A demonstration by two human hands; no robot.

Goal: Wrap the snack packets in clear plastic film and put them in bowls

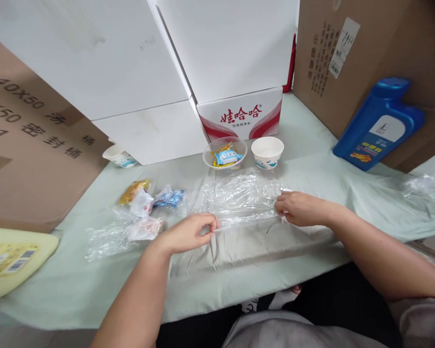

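A sheet of clear plastic wrap (239, 198) lies spread on the pale green cloth (311, 164) in front of me. My left hand (188, 233) pinches the wrap's near left corner with closed fingers. My right hand (299, 208) pinches its right edge. Just behind the wrap stand a clear bowl of wrapped sweets (224, 153) and an empty paper cup (267, 152). Loose wrapped snacks (148, 200) lie left of the wrap, some on a second piece of crumpled film (108, 239).
White boxes and a red-and-white printed carton (241, 116) stand at the back. Brown cardboard (32, 145) leans at left, another cardboard box (351, 48) at right with a blue bottle (379, 125) against it. A yellow container (10, 258) lies at left. A paper cup (119, 155) sits by the boxes.
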